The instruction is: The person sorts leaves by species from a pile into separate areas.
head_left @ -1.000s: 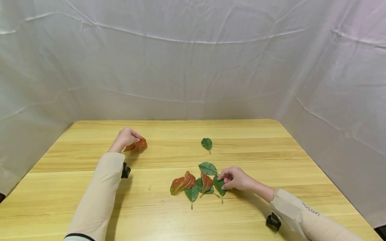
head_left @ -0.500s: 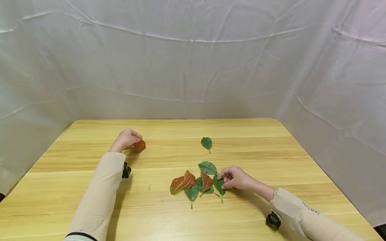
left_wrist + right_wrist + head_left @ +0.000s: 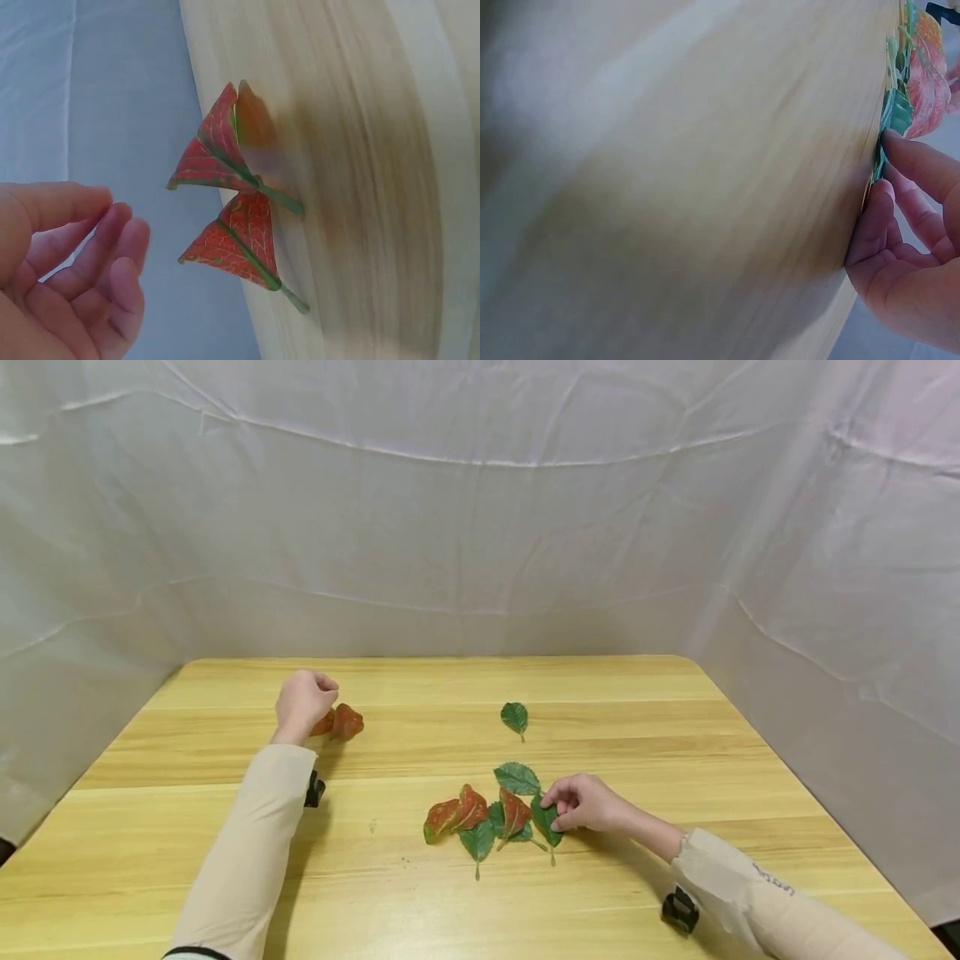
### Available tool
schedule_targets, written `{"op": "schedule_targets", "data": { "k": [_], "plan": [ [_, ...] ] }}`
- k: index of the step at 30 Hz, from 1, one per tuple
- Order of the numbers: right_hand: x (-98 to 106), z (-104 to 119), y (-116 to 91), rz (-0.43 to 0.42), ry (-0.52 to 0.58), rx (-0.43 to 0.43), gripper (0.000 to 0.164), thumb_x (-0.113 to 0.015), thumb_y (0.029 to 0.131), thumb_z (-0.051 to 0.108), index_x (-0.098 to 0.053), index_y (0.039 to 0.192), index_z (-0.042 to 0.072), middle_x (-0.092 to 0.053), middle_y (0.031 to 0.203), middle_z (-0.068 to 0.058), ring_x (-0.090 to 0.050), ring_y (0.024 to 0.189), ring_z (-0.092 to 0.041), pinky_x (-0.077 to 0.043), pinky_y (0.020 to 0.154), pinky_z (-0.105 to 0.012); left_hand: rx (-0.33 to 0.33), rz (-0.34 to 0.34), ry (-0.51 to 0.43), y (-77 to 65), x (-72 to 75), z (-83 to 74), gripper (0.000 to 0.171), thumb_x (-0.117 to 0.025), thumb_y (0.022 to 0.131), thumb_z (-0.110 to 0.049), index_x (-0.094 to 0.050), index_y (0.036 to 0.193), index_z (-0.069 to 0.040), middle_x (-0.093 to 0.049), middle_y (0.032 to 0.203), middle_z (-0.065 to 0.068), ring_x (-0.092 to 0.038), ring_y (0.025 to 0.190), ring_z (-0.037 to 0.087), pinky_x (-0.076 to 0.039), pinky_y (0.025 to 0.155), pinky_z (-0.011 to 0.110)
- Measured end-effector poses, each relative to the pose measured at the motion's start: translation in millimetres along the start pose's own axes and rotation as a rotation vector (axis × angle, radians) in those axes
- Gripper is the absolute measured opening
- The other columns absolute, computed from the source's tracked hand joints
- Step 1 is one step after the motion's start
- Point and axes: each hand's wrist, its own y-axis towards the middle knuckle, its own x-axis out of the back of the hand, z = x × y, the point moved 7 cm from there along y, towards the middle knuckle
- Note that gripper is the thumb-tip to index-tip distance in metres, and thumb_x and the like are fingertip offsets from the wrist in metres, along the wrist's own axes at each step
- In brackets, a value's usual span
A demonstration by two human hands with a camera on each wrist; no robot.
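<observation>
Two folded red leaves with pale veins and green stems stand on the table at the far left, a nearer red leaf (image 3: 244,232) and another red leaf (image 3: 217,150) in the left wrist view. My left hand (image 3: 303,700) hovers just beside and above them, fingers loosely curled around nothing. On the right, my right hand (image 3: 588,803) pinches a green leaf (image 3: 545,817) lying on the table, thumb and forefinger at its edges. Left of that hand are several green leaves, one a green leaf (image 3: 477,841), and red leaves, among them a red leaf (image 3: 514,814).
A single green leaf (image 3: 514,717) lies farther back on the wooden table (image 3: 420,910). Pale cloth (image 3: 480,543) hangs behind the table and along both sides. Small dark specks sit on the wood left of the leaf cluster.
My left hand has let go of the red leaf and drawn up and a little left from it. The right hand stays in place on the green leaf.
</observation>
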Motion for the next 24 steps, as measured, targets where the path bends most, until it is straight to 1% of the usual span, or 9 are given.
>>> {"op": "schedule_targets", "data": {
  "k": [4,5,6,8,11,12,13,19,24],
  "plan": [
    [-0.6,1.7,0.4,0.002,0.020,0.045,0.020,-0.071,0.070,-0.002,-0.064,0.089,-0.004,-0.053,0.065,0.001,-0.045,0.056,-0.006,-0.041,0.050,-0.022,-0.078,-0.112,-0.035,-3.6,1.4,-5.8,0.018,-0.053,0.084,-0.009,-0.067,0.092,-0.002,-0.065,0.091,0.015,-0.058,0.082,0.029,-0.043,0.060,0.035],
    [-1.9,-4.3,2.5,0.005,0.024,0.095,0.019,-0.071,0.072,0.003,-0.065,0.090,-0.001,-0.053,0.066,0.003,-0.045,0.055,-0.005,-0.040,0.049,-0.021,-0.100,-0.135,-0.045,-5.0,1.4,-7.4,0.017,-0.053,0.084,-0.008,-0.067,0.092,-0.001,-0.065,0.090,0.015,-0.059,0.080,0.028,-0.043,0.059,0.035],
    [-1.8,-2.5,2.2,0.007,0.028,0.112,0.019,-0.071,0.072,0.004,-0.065,0.089,0.000,-0.053,0.066,0.004,-0.045,0.055,-0.005,-0.041,0.048,-0.022,-0.118,-0.153,-0.054,-6.5,1.4,-8.4,0.017,-0.053,0.084,-0.008,-0.067,0.091,-0.001,-0.065,0.089,0.015,-0.059,0.078,0.028,-0.043,0.059,0.035],
    [-1.9,-1.8,2.4,0.008,0.027,0.116,0.019,-0.071,0.072,0.004,-0.065,0.089,0.000,-0.053,0.066,0.004,-0.045,0.056,-0.006,-0.041,0.049,-0.022,-0.154,-0.164,-0.068,-10.2,0.5,-11.5,0.017,-0.053,0.084,-0.008,-0.066,0.092,0.000,-0.065,0.089,0.015,-0.060,0.077,0.028,-0.045,0.060,0.036],
    [-2.3,-3.0,3.0,0.008,0.015,0.082,0.020,-0.071,0.071,0.001,-0.064,0.090,-0.001,-0.053,0.066,0.003,-0.045,0.056,-0.006,-0.040,0.049,-0.020,-0.188,-0.139,-0.077,-15.6,-2.2,-17.2,0.017,-0.054,0.085,-0.008,-0.066,0.094,0.000,-0.065,0.090,0.015,-0.061,0.077,0.028,-0.046,0.063,0.038],
    [-1.3,3.2,1.1,0.005,0.010,0.031,0.021,-0.070,0.069,-0.003,-0.064,0.089,-0.005,-0.053,0.065,0.001,-0.045,0.056,-0.008,-0.041,0.050,-0.021,-0.197,-0.124,-0.077,-17.0,-3.8,-18.9,0.017,-0.054,0.085,-0.008,-0.065,0.095,0.000,-0.065,0.091,0.015,-0.060,0.078,0.028,-0.046,0.064,0.039],
    [-1.5,1.8,1.5,0.005,0.005,0.014,0.022,-0.070,0.069,-0.004,-0.064,0.089,-0.005,-0.053,0.065,0.000,-0.045,0.056,-0.008,-0.040,0.051,-0.020,-0.204,-0.109,-0.075,-18.4,-5.5,-20.8,0.018,-0.054,0.085,-0.008,-0.065,0.096,0.000,-0.065,0.092,0.015,-0.060,0.079,0.028,-0.046,0.065,0.039],
    [-1.8,0.8,2.1,0.003,-0.003,0.001,0.021,-0.070,0.069,-0.005,-0.064,0.089,-0.005,-0.052,0.065,0.001,-0.045,0.056,-0.008,-0.040,0.051,-0.020,-0.245,-0.027,-0.060,-26.0,-16.5,-30.0,0.023,-0.055,0.085,-0.010,-0.062,0.105,0.000,-0.060,0.104,0.017,-0.059,0.081,0.027,-0.047,0.065,0.039],
    [-1.8,1.1,2.1,0.004,-0.009,0.004,0.021,-0.069,0.069,-0.005,-0.064,0.090,-0.004,-0.052,0.065,0.001,-0.045,0.056,-0.007,-0.040,0.050,-0.020,-0.277,0.004,-0.043,-33.4,-22.7,-36.2,0.021,-0.057,0.084,-0.010,-0.063,0.102,0.000,-0.060,0.101,0.016,-0.059,0.078,0.025,-0.047,0.063,0.037]
  ]
}}
